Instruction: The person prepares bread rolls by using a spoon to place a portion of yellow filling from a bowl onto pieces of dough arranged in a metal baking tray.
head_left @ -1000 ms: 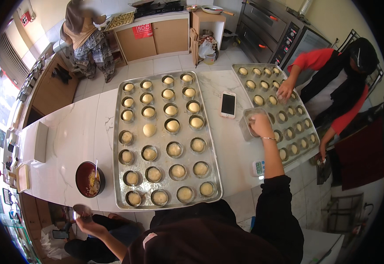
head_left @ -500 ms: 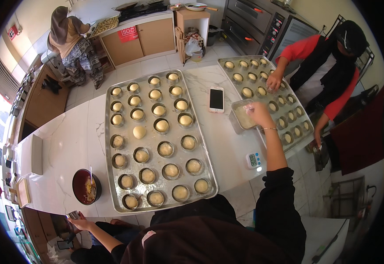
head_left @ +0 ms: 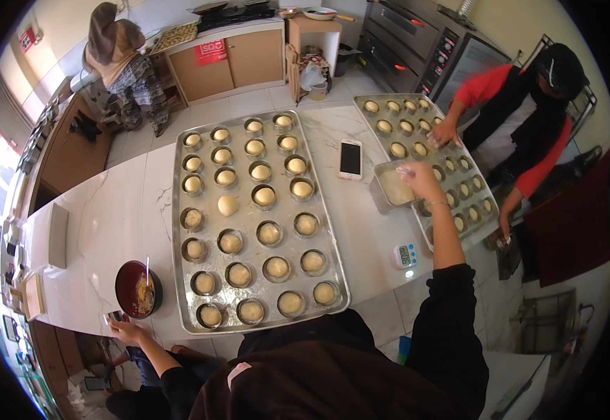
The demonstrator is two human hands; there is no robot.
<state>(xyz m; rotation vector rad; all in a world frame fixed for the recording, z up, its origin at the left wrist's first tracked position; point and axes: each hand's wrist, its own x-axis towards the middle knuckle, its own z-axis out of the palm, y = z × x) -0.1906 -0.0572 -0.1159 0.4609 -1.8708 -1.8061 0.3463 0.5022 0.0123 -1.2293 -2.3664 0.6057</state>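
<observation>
My right hand (head_left: 425,183) is closed, fingertips pinched over a square metal tin (head_left: 380,198) of pale, grainy stuff. What the fingers hold is too small to name. By the table's front edge, left of the tray, my left hand (head_left: 131,333) closes around a small shiny metal ring (head_left: 117,317). A large baking tray (head_left: 335,269) in front of me carries rows of dough balls, nearly all inside metal rings. The far rows look smooth; the near rows look coated and rougher. One smooth dough ball (head_left: 227,205) sits on the tray without a ring.
A dark red bowl (head_left: 120,287) with a spoon stands left of the tray. A phone (head_left: 350,159) and a timer (head_left: 404,256) lie to the right. Across a second tray (head_left: 363,105), a co-worker's hand (head_left: 446,131) touches dough. Another person (head_left: 119,63) stands by the far counter.
My left hand with the metal ring has moved up toward the table edge and the bowl. My right hand stays over the tin. The whole view has shifted slightly.
</observation>
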